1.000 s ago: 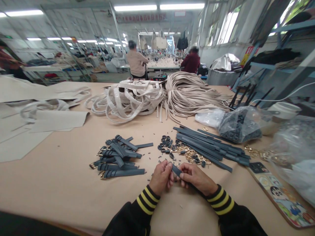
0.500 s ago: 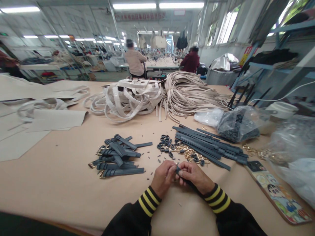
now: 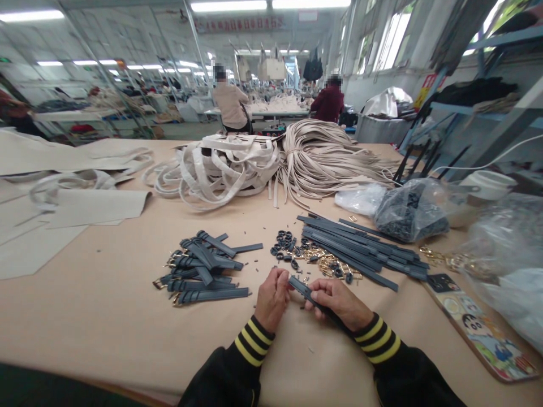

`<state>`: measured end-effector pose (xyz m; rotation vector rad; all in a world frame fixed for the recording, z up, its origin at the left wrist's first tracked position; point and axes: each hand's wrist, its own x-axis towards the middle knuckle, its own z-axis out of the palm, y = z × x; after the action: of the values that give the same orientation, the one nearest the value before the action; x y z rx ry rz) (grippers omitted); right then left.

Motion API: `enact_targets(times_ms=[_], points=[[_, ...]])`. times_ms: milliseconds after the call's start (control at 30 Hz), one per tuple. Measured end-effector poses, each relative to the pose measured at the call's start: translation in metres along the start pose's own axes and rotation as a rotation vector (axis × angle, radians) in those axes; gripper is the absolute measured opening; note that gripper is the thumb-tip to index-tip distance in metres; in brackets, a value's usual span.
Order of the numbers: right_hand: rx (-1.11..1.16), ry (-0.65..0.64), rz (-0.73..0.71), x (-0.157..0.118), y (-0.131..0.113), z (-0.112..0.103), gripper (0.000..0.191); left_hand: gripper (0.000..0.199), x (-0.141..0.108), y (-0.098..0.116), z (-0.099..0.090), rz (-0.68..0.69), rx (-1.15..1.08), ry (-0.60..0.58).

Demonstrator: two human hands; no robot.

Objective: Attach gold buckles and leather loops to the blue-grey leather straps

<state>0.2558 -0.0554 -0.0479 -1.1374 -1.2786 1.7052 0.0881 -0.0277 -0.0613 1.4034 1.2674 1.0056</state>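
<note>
A dark blue-grey strap (image 3: 302,288) runs between my hands, with small holes or slits near its end. My right hand (image 3: 339,302) is closed around its length, thumb on top, and the rest of the strap passes back under the palm and wrist. At the strap's far end my left hand (image 3: 272,298) is pinched, its fingertips against the tip; whether it also holds a small part is hidden. Just beyond are gold buckles (image 3: 326,263) and dark strap loops (image 3: 284,240). To the left lies a pile of straps with gold buckles (image 3: 207,268).
Flat dark straps (image 3: 360,246) lie at the right, near a phone in a cartoon case (image 3: 481,328) and plastic bags (image 3: 413,212). Bundled beige strips (image 3: 326,158), white webbing (image 3: 229,169) and beige sheets (image 3: 97,204) cover the back and left. Two people sit beyond the table.
My left hand has shifted left, away from my right hand. More of the strap shows between them, its end turned up toward the left. The piles are unchanged.
</note>
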Motion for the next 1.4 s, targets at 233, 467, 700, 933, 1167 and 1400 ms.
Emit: enact_targets(times_ms=[233,467,700,933,1167,1400], points=[[-0.005,-0.012,0.026,0.002,0.004,0.0,0.026,0.022,0.0,0.006,0.003,-0.121,-0.08,-0.09],[-0.247,-0.014,0.005,0.002,-0.001,0.003,0.02,0.018,-0.005,0.0,0.005,0.078,0.072,-0.127],[-0.441,-0.039,-0.035,0.001,-0.001,0.001,0.018,0.022,-0.007,0.002,0.002,0.276,0.32,-0.266],[-0.286,0.09,-0.005,0.005,0.002,-0.003,0.021,0.016,0.034,0.007,-0.007,0.593,0.829,-0.143],[-0.415,0.175,-0.081,0.004,-0.003,-0.003,0.023,0.011,0.05,0.011,-0.004,0.575,0.821,-0.234],[-0.475,0.323,-0.179,0.005,-0.001,0.0,0.019,0.02,0.024,0.003,-0.003,-0.059,-0.136,-0.389]])
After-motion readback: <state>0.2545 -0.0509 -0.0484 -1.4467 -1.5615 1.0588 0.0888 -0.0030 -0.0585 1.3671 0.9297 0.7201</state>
